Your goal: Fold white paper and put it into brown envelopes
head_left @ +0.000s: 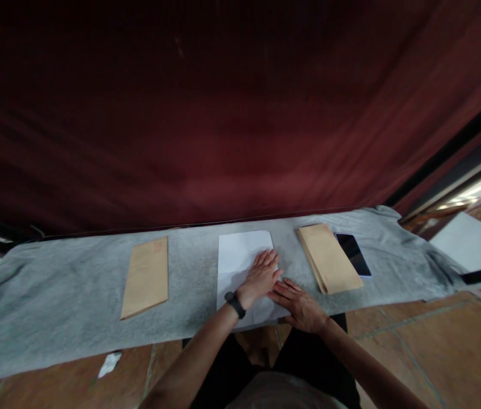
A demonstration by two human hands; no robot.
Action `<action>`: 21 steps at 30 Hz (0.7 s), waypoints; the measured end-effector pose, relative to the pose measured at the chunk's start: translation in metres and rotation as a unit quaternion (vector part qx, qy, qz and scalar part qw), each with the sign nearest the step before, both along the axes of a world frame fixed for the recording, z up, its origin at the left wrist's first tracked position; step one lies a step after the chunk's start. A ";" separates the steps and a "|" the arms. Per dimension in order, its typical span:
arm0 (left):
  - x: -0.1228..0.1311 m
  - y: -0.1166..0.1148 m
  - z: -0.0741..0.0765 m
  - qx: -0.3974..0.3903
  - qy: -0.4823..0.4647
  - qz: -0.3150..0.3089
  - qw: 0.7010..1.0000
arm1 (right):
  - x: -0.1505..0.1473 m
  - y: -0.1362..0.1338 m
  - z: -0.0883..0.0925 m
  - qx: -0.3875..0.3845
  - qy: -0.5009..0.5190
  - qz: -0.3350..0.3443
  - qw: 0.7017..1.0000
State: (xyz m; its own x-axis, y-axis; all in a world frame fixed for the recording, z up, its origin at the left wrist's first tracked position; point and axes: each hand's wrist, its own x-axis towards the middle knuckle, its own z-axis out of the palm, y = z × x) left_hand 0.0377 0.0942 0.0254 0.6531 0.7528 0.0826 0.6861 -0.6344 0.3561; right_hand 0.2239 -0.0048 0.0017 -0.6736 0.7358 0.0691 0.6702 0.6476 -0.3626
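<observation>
White paper (pixel 234 255) lies before me on a grey cloth, partly covered by both hands. My left hand (pixel 260 275), below a dark wristwatch, rests flat on the paper's right part with its fingers stretched out. Close beside it, my right hand (pixel 300 307) lies over the paper's lower right edge, fingers extended. Neither hand grips anything. Right of the paper sits a stack of brown envelopes (pixel 329 258). Another brown envelope pile (pixel 146 278), with a faint red mark in its upper corner, lies to the left.
The grey cloth (pixel 74 284) covers a long narrow surface against a dark red curtain-like sheet (pixel 223 142). A phone (pixel 353 254) lies partly beside the right envelopes. On the tiled floor (pixel 419 341), a crumpled white tissue-like scrap (pixel 109 363) is at the left.
</observation>
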 end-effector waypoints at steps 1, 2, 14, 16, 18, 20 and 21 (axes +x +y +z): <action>0.012 0.009 -0.007 0.008 0.014 0.008 1.000 | 0.000 0.000 0.001 -0.001 0.002 0.004 1.000; 0.021 0.018 -0.013 0.016 0.025 0.024 0.999 | 0.000 0.001 0.001 -0.002 0.005 0.009 1.000; 0.013 0.092 -0.028 0.073 0.073 0.090 0.991 | 0.000 0.004 0.003 -0.013 0.015 0.019 1.000; 0.013 0.085 -0.028 0.075 0.074 0.098 0.990 | 0.000 0.004 0.004 -0.013 0.017 0.016 1.000; 0.009 0.071 -0.029 0.075 0.070 0.085 0.991 | 0.000 0.003 0.005 -0.010 0.018 0.015 1.000; 0.001 0.050 -0.030 0.069 0.057 0.045 0.995 | 0.000 0.002 0.004 -0.006 0.019 0.015 1.000; -0.006 0.037 -0.030 0.062 0.048 0.021 0.997 | 0.000 0.002 0.003 -0.003 0.020 0.016 1.000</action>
State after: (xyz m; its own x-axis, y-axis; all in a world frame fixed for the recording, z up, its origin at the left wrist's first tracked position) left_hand 0.0315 0.1313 -0.0041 0.6310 0.7670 0.1164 0.7396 -0.6400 0.2084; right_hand 0.2244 -0.0028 0.0052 -0.6941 0.7141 0.0915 0.6336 0.6662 -0.3933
